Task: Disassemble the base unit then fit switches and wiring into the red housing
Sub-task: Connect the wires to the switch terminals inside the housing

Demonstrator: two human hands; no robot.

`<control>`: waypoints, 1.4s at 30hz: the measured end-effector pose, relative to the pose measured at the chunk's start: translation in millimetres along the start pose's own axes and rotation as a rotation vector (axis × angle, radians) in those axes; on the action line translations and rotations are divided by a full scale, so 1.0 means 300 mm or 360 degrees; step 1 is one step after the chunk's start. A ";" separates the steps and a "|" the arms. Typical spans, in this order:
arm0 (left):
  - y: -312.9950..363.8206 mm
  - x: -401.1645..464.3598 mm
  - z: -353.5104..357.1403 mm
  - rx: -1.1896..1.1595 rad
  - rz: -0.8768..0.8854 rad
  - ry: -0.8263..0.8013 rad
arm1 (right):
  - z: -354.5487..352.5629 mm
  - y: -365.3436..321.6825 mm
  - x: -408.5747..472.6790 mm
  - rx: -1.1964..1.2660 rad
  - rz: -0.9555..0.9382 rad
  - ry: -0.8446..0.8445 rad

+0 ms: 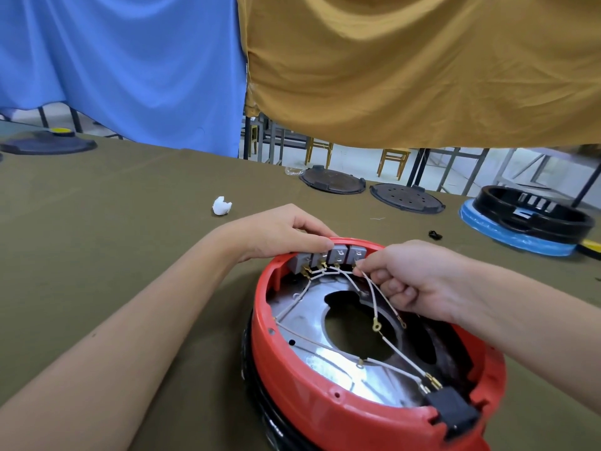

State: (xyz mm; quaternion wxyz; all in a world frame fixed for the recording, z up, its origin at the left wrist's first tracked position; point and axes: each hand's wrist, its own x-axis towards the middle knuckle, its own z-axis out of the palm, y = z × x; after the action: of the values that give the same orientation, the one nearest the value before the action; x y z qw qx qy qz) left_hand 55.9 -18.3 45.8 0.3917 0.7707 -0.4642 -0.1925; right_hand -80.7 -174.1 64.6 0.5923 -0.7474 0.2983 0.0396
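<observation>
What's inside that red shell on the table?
Inside the red housing: four grey switches along the far wall, white wires, a shiny metal plate, a black socket. The person's hands hide some terminals.

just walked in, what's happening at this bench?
A person is wiring a red housing on the green-covered table. The left hand steadies the row of grey switches seated at the far rim. The right hand pinches a white wire near the rightmost switch. A black connector sits in the near rim.
</observation>
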 end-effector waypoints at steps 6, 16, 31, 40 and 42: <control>0.008 -0.018 -0.024 -0.0022 -0.0129 -0.0121 | -0.028 -0.012 -0.032 -0.0144 -0.0195 -0.0026; 0.016 -0.009 -0.028 -0.0015 -0.0144 0.0295 | -0.063 -0.059 -0.051 -0.0286 -0.1127 0.0017; 0.037 -0.032 -0.051 -0.0116 -0.0382 0.0155 | -0.073 -0.079 -0.018 -0.0776 -0.1732 -0.0266; 0.028 -0.048 -0.084 -0.0177 -0.0516 0.0105 | -0.066 -0.017 0.037 -0.1148 -0.1608 -0.0357; 0.028 -0.063 -0.090 -0.0092 -0.0579 -0.0062 | -0.067 -0.012 0.050 -0.1076 -0.1612 -0.0341</control>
State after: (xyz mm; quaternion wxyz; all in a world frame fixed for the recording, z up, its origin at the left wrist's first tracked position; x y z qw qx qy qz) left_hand 59.8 7.4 67.8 0.3634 0.8265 -0.3189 -0.2883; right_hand -72.7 -197.8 67.4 0.2946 -0.9344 -0.1838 -0.0794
